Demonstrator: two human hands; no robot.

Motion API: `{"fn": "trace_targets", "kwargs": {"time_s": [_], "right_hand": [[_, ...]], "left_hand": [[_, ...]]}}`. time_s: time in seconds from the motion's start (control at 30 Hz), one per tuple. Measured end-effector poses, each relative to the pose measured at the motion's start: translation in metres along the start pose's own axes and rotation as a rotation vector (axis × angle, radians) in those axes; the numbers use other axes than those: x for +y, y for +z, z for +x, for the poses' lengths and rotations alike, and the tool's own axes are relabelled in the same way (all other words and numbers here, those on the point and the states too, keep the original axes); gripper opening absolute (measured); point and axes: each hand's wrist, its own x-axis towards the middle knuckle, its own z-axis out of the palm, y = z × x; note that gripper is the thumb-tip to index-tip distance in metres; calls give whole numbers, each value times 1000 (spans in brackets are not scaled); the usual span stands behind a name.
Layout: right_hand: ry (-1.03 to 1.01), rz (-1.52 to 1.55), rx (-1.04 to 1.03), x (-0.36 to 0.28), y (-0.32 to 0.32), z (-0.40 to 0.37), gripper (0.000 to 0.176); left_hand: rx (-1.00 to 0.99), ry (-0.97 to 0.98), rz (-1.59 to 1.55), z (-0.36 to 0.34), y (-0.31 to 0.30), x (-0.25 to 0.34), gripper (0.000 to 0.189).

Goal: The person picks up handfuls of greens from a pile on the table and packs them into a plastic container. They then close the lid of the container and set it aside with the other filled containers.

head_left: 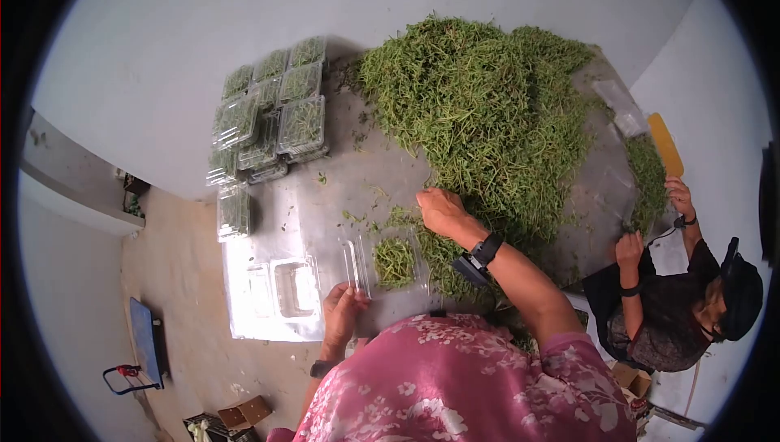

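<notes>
A clear plastic clamshell box [363, 270] lies unfolded on the metal table in front of me, with green stems [395, 263] in its base. My left hand [343, 310] has its thumb and fingers closed on the near left edge of the box. Just beyond the box, at the near edge of a big heap of green stems [479, 109], is my right hand [443, 210]. Its fingers are curled together, and whatever they hold is hidden. Loose stems and leaf bits lie around the box.
Filled clamshells [301, 125] stand stacked at the back left. An unfilled clamshell [294, 288] lies at the left front. At right, a co-worker [674, 312] has one hand by a yellow board [666, 145] and the other at the table edge. A blue trolley [146, 340] stands on the floor.
</notes>
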Motion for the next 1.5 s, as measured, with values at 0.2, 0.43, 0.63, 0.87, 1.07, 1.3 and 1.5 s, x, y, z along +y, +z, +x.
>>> {"fn": "trace_targets", "kwargs": {"time_s": [0.2, 0.43, 0.63, 0.87, 1.07, 1.3, 1.5], "right_hand": [[291, -131, 188, 30, -45, 6, 38], [356, -213, 50, 49, -30, 8, 39], [202, -102, 167, 58, -48, -5, 15], [76, 730, 154, 34, -86, -33, 10], [168, 579, 154, 44, -81, -44, 11], [79, 934, 161, -39, -132, -74, 19], [81, 1168, -153, -70, -84, -66, 23]], "left_hand": [[-5, 4, 14, 1, 0, 0, 21], [17, -35, 41, -1, 0, 0, 25], [-41, 9, 108, -2, 0, 8, 28], [-71, 31, 92, -2, -8, 2, 30], [-75, 4, 37, -1, -8, 2, 28], [-84, -5, 31, 1, -9, 1, 26], [-68, 1, 13, 0, -7, 1, 25]]}}
